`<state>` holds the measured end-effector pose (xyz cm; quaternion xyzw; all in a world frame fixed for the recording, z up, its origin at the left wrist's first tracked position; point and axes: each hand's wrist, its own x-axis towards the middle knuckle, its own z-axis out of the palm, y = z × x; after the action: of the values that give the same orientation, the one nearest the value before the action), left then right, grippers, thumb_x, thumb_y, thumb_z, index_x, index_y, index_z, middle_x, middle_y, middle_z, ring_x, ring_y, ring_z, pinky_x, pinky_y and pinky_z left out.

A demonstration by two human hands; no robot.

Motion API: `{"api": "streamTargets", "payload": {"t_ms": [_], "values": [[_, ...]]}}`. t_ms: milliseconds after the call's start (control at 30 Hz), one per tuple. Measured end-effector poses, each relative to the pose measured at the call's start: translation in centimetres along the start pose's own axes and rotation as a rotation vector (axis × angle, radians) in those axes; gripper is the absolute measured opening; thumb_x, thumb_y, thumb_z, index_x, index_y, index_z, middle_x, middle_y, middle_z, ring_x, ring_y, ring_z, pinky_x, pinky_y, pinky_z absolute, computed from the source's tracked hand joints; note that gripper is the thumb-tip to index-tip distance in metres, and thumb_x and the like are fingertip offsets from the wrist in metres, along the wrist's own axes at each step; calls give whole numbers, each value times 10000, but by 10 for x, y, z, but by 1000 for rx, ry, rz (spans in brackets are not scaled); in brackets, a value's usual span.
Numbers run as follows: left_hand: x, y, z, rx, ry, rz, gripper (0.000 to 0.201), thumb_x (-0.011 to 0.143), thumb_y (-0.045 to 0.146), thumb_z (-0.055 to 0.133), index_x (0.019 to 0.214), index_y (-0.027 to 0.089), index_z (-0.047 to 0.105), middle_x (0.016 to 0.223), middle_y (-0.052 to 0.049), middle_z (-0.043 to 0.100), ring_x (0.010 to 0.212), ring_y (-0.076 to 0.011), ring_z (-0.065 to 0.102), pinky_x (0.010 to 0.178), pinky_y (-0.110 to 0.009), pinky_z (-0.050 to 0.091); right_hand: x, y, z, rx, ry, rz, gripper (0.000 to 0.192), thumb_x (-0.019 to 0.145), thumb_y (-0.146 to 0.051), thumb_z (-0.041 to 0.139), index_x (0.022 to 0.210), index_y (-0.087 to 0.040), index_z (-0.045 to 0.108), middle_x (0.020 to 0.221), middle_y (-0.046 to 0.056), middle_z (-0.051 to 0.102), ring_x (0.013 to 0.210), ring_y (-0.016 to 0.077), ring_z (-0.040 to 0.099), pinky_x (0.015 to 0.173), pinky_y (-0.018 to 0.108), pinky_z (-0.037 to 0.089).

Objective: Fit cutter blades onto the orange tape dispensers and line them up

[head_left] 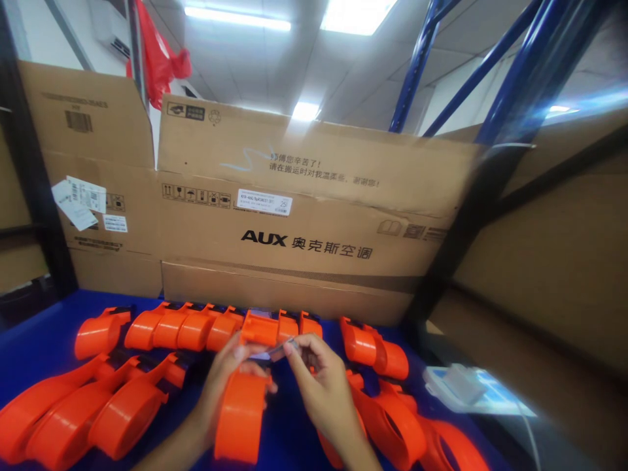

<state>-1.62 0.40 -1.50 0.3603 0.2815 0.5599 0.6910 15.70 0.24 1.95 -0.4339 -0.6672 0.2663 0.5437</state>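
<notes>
— What are the hands doing?
— The left hand [230,373] is gripping an orange plastic tape dispenser [241,409]; the right hand [321,383] is pinching a thin strip [279,348] at its top.
— And beyond them?
— More orange dispensers [186,327] are lying on the blue bench [34,340], before cardboard boxes [304,216].

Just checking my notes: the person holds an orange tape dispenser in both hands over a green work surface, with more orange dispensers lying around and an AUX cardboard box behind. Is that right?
Not quite: the work surface is blue, not green, as the head view shows. The rest stands: the left hand and right hand hold an orange tape dispenser, more orange dispensers lie around, and the AUX cardboard box stands behind.
</notes>
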Motion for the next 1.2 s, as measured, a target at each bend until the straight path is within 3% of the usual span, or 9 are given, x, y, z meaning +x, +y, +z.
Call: {"api": "streamTargets", "payload": {"t_ms": [67,200,400,633,900,1200], "values": [[0,-1,2,17,42,56,463,784,524,718,1056,158,637,631,-93,734,585,-246,710,561,-301,536,1,0,-3,131,59,27,232,916,-411,637,882,-188,692,831,52,702,768,189,644,711,286,509],[0,-2,4,57,35,56,397,815,504,691,995,154,642,645,-86,738,524,-214,684,523,-281,522,3,-1,-8,300,148,99,211,876,-400,695,946,-202,683,786,29,705,639,154,609,589,252,491],[3,-4,0,61,22,14,464,768,599,693,836,140,688,596,-62,713,478,-207,671,450,-287,530,6,-5,-9,401,86,168,201,848,-380,733,876,-185,694,769,37,721,630,152,619,597,259,508],[24,-6,-21,127,-80,-135,579,656,688,725,722,113,714,516,-87,694,460,-241,678,437,-295,499,8,-4,-9,380,111,155,199,858,-371,726,856,-173,706,771,43,728,635,145,622,613,254,502],[12,-11,-14,181,8,16,540,796,650,615,751,121,717,531,-76,683,448,-185,621,454,-255,421,6,-4,-9,342,102,150,203,859,-369,721,877,-166,719,737,47,727,626,153,626,618,265,504],[1,0,0,326,55,159,485,846,582,599,653,147,687,583,-60,666,525,-155,556,547,-255,400,2,-4,-9,301,119,122,196,840,-367,738,900,-180,733,806,63,750,692,178,672,643,274,527]]}}
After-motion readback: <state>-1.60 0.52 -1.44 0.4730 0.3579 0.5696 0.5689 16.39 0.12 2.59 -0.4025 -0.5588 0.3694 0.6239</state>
